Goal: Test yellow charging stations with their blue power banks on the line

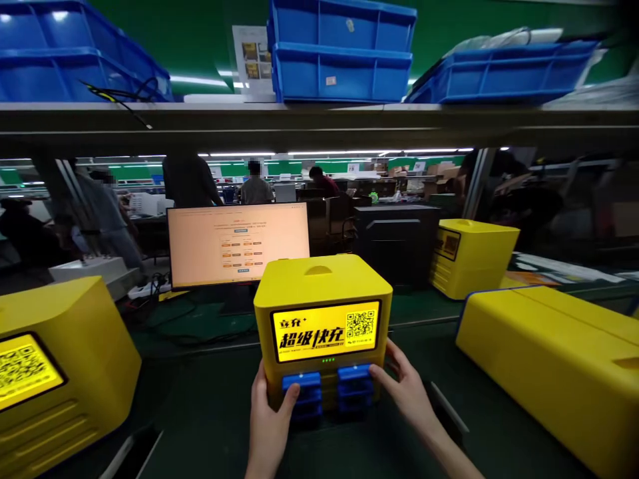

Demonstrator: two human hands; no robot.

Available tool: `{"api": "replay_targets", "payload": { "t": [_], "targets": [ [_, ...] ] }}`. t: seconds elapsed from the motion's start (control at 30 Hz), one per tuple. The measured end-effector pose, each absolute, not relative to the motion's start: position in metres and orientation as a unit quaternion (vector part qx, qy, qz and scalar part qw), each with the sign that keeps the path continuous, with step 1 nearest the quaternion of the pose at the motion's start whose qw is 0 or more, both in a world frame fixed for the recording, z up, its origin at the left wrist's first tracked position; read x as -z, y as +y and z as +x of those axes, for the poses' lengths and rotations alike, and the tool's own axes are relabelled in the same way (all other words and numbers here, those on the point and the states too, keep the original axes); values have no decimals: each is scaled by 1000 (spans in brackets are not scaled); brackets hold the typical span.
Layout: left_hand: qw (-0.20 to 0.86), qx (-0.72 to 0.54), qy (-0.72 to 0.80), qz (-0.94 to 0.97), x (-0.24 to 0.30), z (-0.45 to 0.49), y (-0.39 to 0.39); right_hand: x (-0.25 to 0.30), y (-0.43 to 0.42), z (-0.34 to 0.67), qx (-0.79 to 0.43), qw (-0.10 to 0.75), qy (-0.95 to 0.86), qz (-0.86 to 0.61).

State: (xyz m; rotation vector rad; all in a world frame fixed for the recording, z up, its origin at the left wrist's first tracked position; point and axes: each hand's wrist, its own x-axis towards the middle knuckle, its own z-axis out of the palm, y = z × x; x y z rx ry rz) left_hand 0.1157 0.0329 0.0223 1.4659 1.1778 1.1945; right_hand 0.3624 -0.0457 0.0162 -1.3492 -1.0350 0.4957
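Observation:
A yellow charging station [323, 286] stands in front of me on the dark green bench, its lit screen [325, 331] showing a QR code. Blue power banks [327, 394] fill its front slots in two columns. My left hand [269, 416] rests against the station's lower left corner, thumb on the left column of power banks. My right hand [404, 389] holds the lower right corner, thumb touching the right column. Neither hand grasps a loose item.
More yellow stations sit at the left [50, 372], right [554, 359] and back right [472, 256]. A monitor [238, 243] glows behind. A dark box [397, 239] stands beside it. Blue bins [342, 50] line the overhead shelf. People work in the background.

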Motion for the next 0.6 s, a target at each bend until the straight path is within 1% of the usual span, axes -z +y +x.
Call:
{"api": "replay_targets", "payload": {
  "t": [0.1, 0.2, 0.33, 0.5, 0.6],
  "targets": [
    [394, -449, 470, 650, -15, 111, 35, -6, -42, 360, -220, 622, -474, -584],
    [363, -416, 504, 665, -5, 107, 37, -1, -42, 359, -215, 641, -441, -591],
    [325, -399, 506, 692, 8, 103, 38, 14, -38, 358, -280, 619, -472, -561],
    [296, -379, 538, 692, 19, 94, 44, 35, -38, 344, -222, 651, -410, -600],
    [299, -391, 527, 693, 27, 77, 55, 37, -51, 343, -252, 650, -441, -565]
  ]
}}
